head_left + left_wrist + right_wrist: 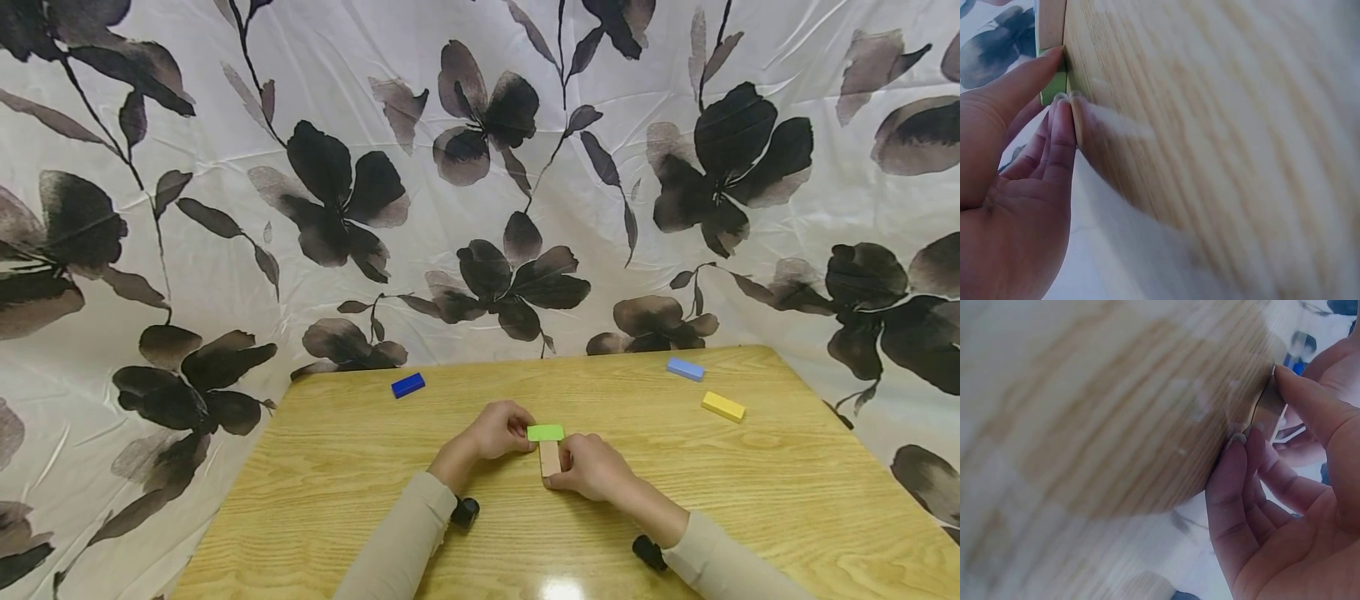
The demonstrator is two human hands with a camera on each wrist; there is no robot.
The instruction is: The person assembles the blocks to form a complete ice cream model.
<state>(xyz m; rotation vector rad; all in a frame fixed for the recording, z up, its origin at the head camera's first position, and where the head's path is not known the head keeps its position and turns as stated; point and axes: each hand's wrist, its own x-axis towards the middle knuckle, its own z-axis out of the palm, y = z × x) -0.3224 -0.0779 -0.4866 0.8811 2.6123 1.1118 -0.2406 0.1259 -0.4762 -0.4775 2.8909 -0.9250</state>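
A light green block (545,432) lies crosswise at the far end of a pale wooden block (550,459), and the two make a T on the table. My left hand (501,431) pinches the left end of the green block; in the left wrist view its thumb (1044,65) lies against the block's side. The right hand (592,467) grips the wooden block from the right, thumb at the near end and fingers toward the far end. In the right wrist view, the wooden block (1267,412) shows between thumb and fingers.
On the wood-grain table (337,500), a dark blue block (408,385) lies at the back left. Toward the back right are a light blue block (686,369) and a yellow block (723,407). A flower-patterned cloth (420,217) hangs behind the table.
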